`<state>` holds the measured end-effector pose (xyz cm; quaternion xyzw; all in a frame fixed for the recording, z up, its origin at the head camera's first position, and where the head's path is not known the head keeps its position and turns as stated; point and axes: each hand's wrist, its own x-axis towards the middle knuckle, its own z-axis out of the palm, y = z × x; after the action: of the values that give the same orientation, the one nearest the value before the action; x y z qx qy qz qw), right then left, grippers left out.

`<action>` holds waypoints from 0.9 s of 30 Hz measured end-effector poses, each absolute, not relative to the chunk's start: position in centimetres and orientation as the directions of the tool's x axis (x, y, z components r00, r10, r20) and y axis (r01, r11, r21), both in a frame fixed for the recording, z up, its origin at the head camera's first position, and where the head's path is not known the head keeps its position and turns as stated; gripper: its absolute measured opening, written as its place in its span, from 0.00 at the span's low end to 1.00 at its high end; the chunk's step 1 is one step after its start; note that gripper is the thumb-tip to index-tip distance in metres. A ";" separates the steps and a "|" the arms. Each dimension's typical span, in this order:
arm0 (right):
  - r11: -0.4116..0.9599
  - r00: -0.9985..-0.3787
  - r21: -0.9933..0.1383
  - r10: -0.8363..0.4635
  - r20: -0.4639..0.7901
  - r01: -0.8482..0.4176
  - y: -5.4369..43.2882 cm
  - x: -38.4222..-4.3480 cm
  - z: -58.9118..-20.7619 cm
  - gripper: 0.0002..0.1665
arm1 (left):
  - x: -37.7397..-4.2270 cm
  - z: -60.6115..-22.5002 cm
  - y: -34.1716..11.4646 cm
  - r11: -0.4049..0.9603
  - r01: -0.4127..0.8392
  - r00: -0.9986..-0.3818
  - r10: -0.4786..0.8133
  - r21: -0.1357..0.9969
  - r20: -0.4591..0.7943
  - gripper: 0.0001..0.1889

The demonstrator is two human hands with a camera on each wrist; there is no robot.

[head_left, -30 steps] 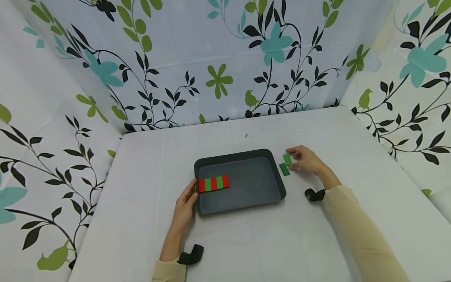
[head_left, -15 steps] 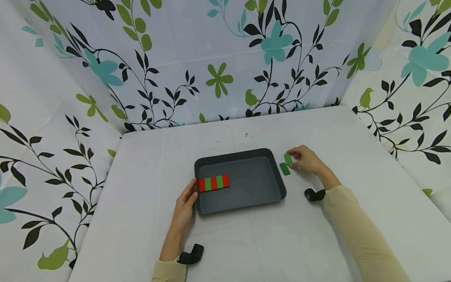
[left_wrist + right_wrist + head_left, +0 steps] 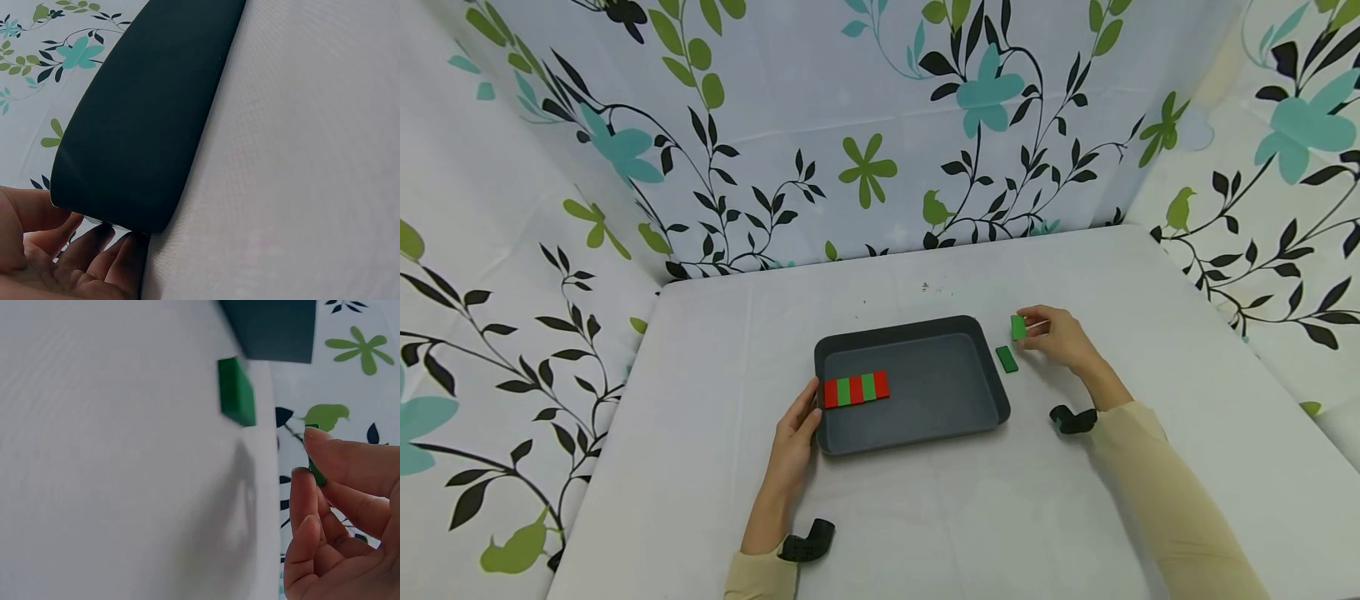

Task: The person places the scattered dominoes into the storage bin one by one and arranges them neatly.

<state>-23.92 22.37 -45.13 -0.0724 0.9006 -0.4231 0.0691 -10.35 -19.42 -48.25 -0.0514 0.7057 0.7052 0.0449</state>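
Observation:
A dark grey tray (image 3: 925, 417) lies on the white table. Inside it, against the left wall, a row of alternating red and green tiles (image 3: 856, 389) lies side by side. My left hand (image 3: 792, 433) holds the tray's left end; in the left wrist view, its thumb is at the rim and its bent fingers are lower on the outer wall. Right of the tray, my right hand (image 3: 1056, 337) pinches a green tile (image 3: 1018, 327) between thumb and fingers, above the table in the right wrist view. A second green tile (image 3: 1007, 359) lies between that hand and the tray.
The white table (image 3: 925, 517) extends around the tray on all sides. A leaf-patterned curtain (image 3: 790, 100) rises behind it and at both sides. Small dark specks (image 3: 925, 287) mark the cloth beyond the tray. A black camera mount sits on each wrist.
My right hand has taken the farther green tile in its fingertips and moved it slightly up and right, away from the other green tile. My left hand and the tray stay put.

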 end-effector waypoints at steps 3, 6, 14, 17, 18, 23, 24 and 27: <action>0.600 -0.984 -0.796 -0.176 -0.036 -0.078 21.9 -23.5 -44.3 0.32 | -10.3 -48.2 -19.4 0.000 -0.133 -0.991 -0.007 0.991 -0.133 0.27; 0.564 -0.985 -0.821 -0.174 -0.010 -0.091 21.2 -23.0 -43.4 0.33 | -10.3 -48.2 -19.5 0.003 -0.133 -0.991 -0.009 0.991 -0.133 0.27; 0.505 -0.982 -0.855 -0.188 0.025 -0.119 18.9 -21.4 -41.3 0.32 | -10.3 -48.1 -19.4 0.005 -0.133 -0.991 -0.011 0.991 -0.132 0.27; 0.493 -0.980 -0.861 -0.196 0.032 -0.127 18.0 -21.1 -41.1 0.32 | -10.3 -48.2 -19.3 0.003 -0.130 -0.991 -0.010 0.991 -0.130 0.27; 0.491 -0.979 -0.861 -0.198 0.036 -0.131 17.7 -21.0 -41.0 0.32 | -10.3 -48.2 -19.3 0.003 -0.129 -0.992 -0.010 0.992 -0.129 0.27; 0.471 -0.973 -0.867 -0.220 0.065 -0.164 15.9 -20.4 -40.9 0.32 | -10.3 -48.1 -19.3 -0.003 -0.136 -0.991 -0.013 0.991 -0.136 0.27; 0.462 -0.971 -0.871 -0.229 0.068 -0.169 15.4 -20.3 -41.0 0.32 | -10.3 -48.1 -19.3 -0.004 -0.136 -0.991 -0.014 0.991 -0.136 0.27; 0.417 -0.963 -0.891 -0.258 0.071 -0.177 14.1 -20.1 -41.3 0.32 | -10.3 -48.1 -19.3 -0.003 -0.135 -0.991 -0.013 0.991 -0.135 0.27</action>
<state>-20.10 14.12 -41.28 -0.1295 0.8409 -0.5240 0.0386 -10.26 -19.27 -48.10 -0.0527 0.7047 0.7062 0.0431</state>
